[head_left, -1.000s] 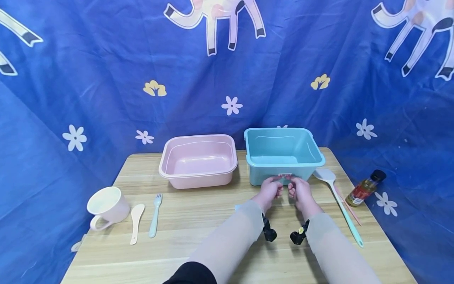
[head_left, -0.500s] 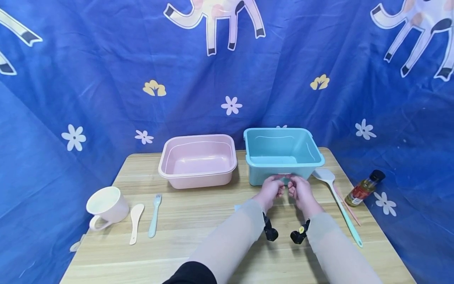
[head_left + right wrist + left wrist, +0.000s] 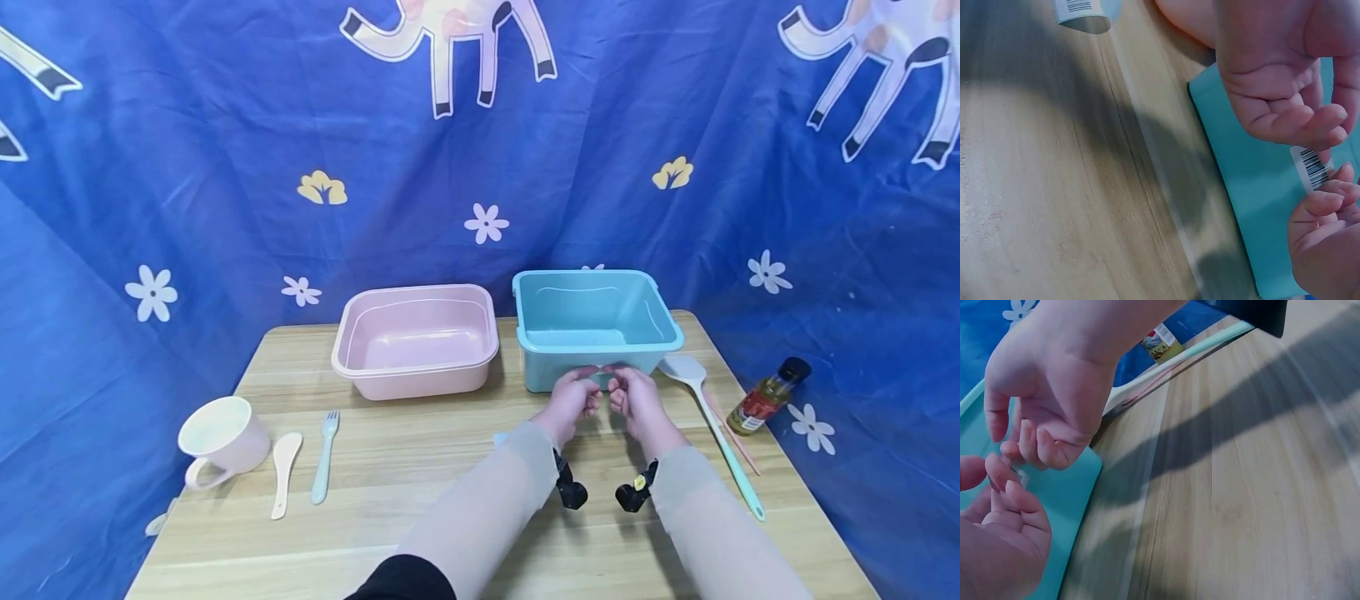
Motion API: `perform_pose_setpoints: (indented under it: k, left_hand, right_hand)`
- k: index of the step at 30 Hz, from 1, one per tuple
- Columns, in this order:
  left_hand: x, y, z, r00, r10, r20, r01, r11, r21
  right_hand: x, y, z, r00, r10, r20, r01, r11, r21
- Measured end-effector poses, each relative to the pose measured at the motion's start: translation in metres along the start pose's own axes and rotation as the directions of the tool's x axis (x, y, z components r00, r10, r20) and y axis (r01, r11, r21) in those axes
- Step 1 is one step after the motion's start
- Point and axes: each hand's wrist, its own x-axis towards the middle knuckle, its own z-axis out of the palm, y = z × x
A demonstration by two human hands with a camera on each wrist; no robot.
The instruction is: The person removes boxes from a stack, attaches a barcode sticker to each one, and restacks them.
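A teal plastic bin point(image 3: 597, 329) stands on the wooden table point(image 3: 420, 492), right of centre. On its front wall is a white barcode sticker point(image 3: 1311, 167), of which only a sliver shows in the head view. Both hands meet at that wall. My left hand point(image 3: 591, 392) pinches the sticker's upper part between thumb and fingertips; in the left wrist view the sticker point(image 3: 1019, 477) shows as a small scrap at its fingers. My right hand point(image 3: 617, 392) has its fingers curled at the sticker's lower end point(image 3: 1329, 194).
A pink bin point(image 3: 416, 337) stands left of the teal one. A cream mug point(image 3: 222, 437), a spoon point(image 3: 285, 471) and a pale fork point(image 3: 324, 454) lie at the left. A long teal spatula point(image 3: 712, 425) and a bottle point(image 3: 768, 393) are at the right. Another barcode label point(image 3: 1082, 9) lies beside my left forearm.
The hands have closed in a little on the sticker, which showed more plainly on the bin wall a second ago. The head view has shifted slightly.
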Motion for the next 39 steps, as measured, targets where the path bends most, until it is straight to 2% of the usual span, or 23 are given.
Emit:
perform_pose_setpoints:
  k: [10, 13, 17, 20, 24, 29, 31, 34, 39]
  left_hand:
    - [-0.006, 0.003, -0.007, 1.0, -0.001, -0.022, 0.001, 1.0, 0.0]
    - [-0.009, 0.005, -0.011, 1.0, 0.004, -0.004, -0.004, 1.0, 0.006]
    - [-0.016, 0.013, -0.023, 0.999, 0.017, 0.045, -0.02, 0.998, 0.062]
    - [-0.023, 0.022, -0.042, 0.997, 0.019, 0.075, -0.028, 0.991, 0.132]
    - [-0.033, 0.034, -0.079, 0.995, 0.012, 0.097, -0.035, 0.969, 0.244]
    - [-0.045, 0.042, -0.128, 0.997, 0.036, 0.064, -0.058, 0.924, 0.379]
    - [-0.052, 0.041, -0.145, 0.998, 0.049, 0.031, -0.057, 0.906, 0.42]
    - [-0.063, 0.034, -0.164, 0.999, 0.043, -0.017, -0.03, 0.894, 0.446]
    - [-0.084, 0.017, -0.18, 0.999, -0.019, -0.037, 0.035, 0.875, 0.482]
  right_hand:
    - [-0.003, 0.005, 0.006, 0.999, 0.044, 0.026, -0.043, 0.999, -0.03]
    - [-0.005, 0.005, 0.007, 0.998, 0.047, 0.039, -0.045, 0.998, -0.05]
    - [-0.008, 0.008, 0.011, 0.997, 0.068, 0.041, -0.064, 0.993, -0.097]
    - [-0.012, 0.014, 0.018, 0.995, 0.095, 0.03, -0.089, 0.981, -0.173]
    - [-0.021, 0.029, 0.029, 0.988, 0.147, 0.044, -0.128, 0.949, -0.288]
    - [-0.035, 0.052, 0.043, 0.977, 0.182, 0.111, -0.122, 0.904, -0.409]
    - [-0.04, 0.061, 0.05, 0.974, 0.184, 0.134, -0.105, 0.886, -0.452]
    - [-0.047, 0.072, 0.059, 0.967, 0.195, 0.162, -0.093, 0.867, -0.489]
    - [-0.056, 0.083, 0.072, 0.961, 0.213, 0.176, -0.098, 0.86, -0.501]
